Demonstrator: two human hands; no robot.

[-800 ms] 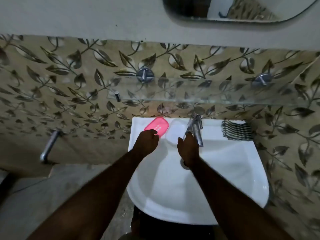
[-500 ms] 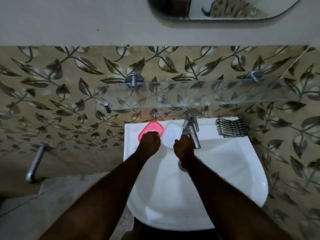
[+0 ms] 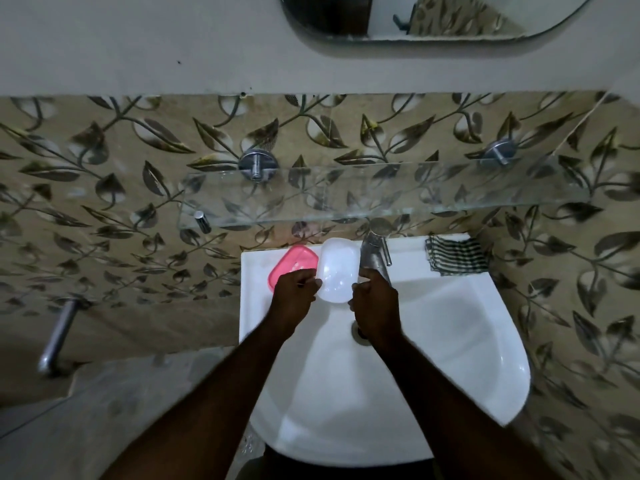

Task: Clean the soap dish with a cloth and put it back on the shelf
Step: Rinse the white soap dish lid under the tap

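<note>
A translucent white soap dish is held over the back ledge of the sink, between my two hands. My left hand pinches its left edge and partly covers a pink soap dish part that lies on the ledge. My right hand grips the white dish's right lower edge, just in front of the tap. A folded striped cloth rests on the ledge's right corner. The glass shelf hangs on the wall above the sink with nothing on it.
The chrome tap stands right beside the white dish. The white basin lies below my arms, with its drain under my right wrist. A metal pipe sticks out of the wall at left. A mirror hangs above.
The white soap dish lay on the ledge before; now both hands hold it, raised and tilted toward me. My left hand has shifted from the pink part to the white dish's edge.
</note>
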